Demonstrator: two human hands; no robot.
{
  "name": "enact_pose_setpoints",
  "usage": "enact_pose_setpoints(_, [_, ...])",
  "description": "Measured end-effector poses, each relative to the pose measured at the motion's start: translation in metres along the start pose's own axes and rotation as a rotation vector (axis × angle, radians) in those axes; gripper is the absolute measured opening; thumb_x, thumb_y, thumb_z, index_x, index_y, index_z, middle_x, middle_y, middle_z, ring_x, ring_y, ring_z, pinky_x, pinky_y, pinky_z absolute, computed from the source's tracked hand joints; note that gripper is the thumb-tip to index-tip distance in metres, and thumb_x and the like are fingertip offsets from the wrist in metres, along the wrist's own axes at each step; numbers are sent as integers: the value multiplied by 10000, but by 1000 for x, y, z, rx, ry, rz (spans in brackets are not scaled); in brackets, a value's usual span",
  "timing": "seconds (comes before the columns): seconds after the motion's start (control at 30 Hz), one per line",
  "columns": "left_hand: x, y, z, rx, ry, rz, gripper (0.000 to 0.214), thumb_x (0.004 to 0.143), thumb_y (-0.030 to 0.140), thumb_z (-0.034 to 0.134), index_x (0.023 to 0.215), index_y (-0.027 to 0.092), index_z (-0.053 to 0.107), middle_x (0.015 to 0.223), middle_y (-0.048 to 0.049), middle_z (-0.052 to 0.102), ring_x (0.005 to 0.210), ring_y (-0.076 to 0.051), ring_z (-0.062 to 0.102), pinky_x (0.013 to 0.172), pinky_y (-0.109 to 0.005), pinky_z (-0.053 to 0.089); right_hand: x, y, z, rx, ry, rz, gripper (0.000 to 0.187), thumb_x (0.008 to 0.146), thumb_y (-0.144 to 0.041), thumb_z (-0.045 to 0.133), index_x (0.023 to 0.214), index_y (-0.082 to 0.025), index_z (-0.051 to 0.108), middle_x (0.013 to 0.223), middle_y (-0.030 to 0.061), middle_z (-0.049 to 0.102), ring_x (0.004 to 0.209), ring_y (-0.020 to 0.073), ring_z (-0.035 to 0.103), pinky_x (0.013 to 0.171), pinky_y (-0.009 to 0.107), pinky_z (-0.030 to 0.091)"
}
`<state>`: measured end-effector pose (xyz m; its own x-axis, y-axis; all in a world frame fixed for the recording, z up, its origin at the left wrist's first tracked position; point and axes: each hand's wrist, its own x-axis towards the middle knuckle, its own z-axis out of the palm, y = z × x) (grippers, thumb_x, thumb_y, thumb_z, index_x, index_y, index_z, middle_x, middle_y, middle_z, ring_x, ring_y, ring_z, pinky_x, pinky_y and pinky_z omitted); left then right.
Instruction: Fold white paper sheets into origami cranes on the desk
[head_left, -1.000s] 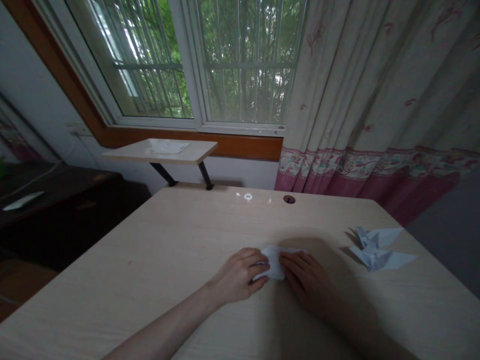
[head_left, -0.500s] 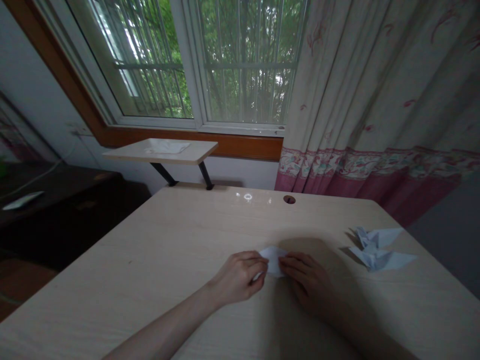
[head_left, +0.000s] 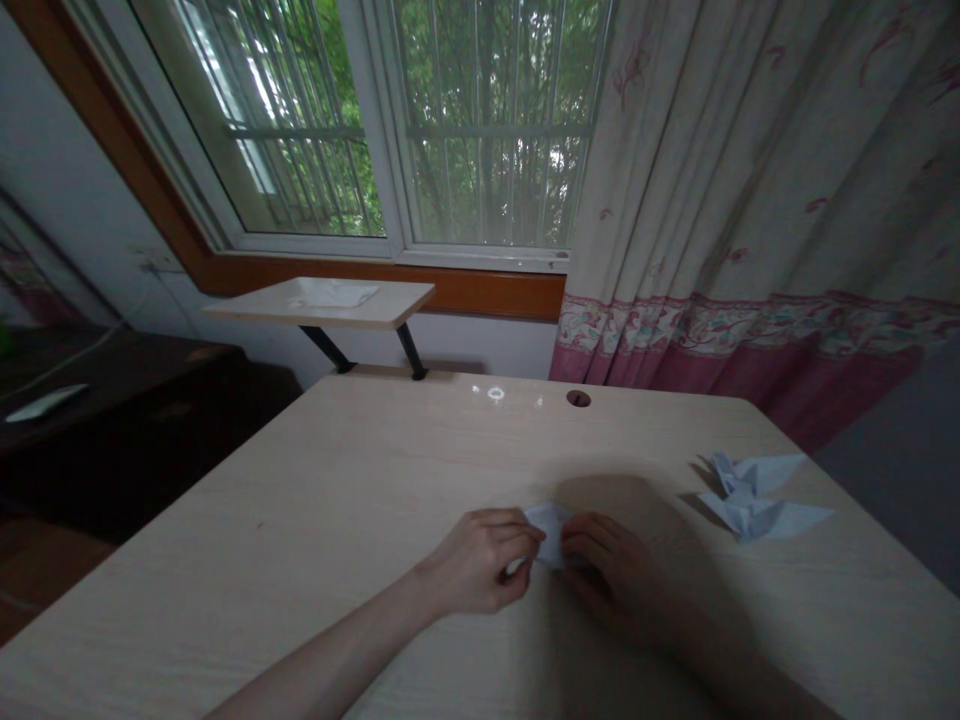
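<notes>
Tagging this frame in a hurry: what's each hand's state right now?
Left hand: closed, fingertips pinching the small folded white paper piece.
Right hand: closed, fingers curled onto the same paper from the other side.

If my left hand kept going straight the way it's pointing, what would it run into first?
The folded white paper, which your left hand is pinching at its fingertips. Right behind the paper, as far as depth can be judged, is your right hand, holding its other side.

paper | white, small, partly folded | on desk, mostly hidden, pinched between both hands
</notes>
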<state>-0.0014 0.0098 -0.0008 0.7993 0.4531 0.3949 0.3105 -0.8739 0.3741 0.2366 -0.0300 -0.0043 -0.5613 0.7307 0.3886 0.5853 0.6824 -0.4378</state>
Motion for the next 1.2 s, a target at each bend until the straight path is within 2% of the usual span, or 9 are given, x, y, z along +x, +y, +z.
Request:
enact_pose_setpoints(0.23, [0, 0, 1, -21, -29, 1, 164, 821, 107, 563, 956, 182, 619, 1167, -66, 663, 1041, -211, 627, 969, -357, 492, 1, 1, 1, 21, -21, 23, 119, 907, -121, 530, 936, -194, 620, 953, 59, 663, 907, 212, 590, 855, 388, 491])
enact_pose_setpoints(0.4, [1, 1, 0, 29, -35, -82, 51, 886, 173, 582, 916, 175, 623, 1029, -79, 628, 950, -207, 608, 844, -318, 521, 2, 2, 1, 16, -1, 18, 143, 928, -128, 500, 938, -184, 631, 932, 62, 670, 881, 208, 600, 824, 372, 506])
enact_pose_setpoints(0.57, [2, 1, 2, 103, -17, -123, 66, 939, 217, 573, 941, 176, 626, 1050, -77, 631, 1023, -226, 593, 915, -363, 495, 2, 5, 5, -25, 17, 32, 151, 930, -129, 506, 980, -181, 639, 946, 64, 677, 894, 208, 614, 835, 373, 518])
enact_pose_setpoints(0.7, [3, 2, 5, 132, -28, -150, 111, 964, 259, 564, 931, 175, 629, 1023, -70, 637, 986, -223, 598, 889, -366, 503, 3, 8, 7, -47, 5, 45, 166, 947, -145, 480, 961, -194, 638, 951, 67, 672, 895, 209, 618, 836, 378, 530])
enact_pose_setpoints(0.9, [5, 3, 11, 167, -42, -215, 125, 968, 278, 570, 907, 178, 614, 1009, -68, 629, 990, -240, 581, 885, -391, 502, 4, 8, 10, -52, 51, 79, 159, 947, -130, 479, 966, -199, 620, 992, 75, 659, 920, 207, 620, 844, 375, 536])
enact_pose_setpoints(1.2, [9, 10, 15, 178, 6, -271, 91, 927, 242, 631, 899, 176, 574, 998, -64, 602, 951, -251, 554, 833, -382, 498, 3, 9, 14, -150, 55, 90, 171, 924, -86, 470, 977, -184, 600, 1035, 98, 656, 978, 230, 619, 898, 421, 523])
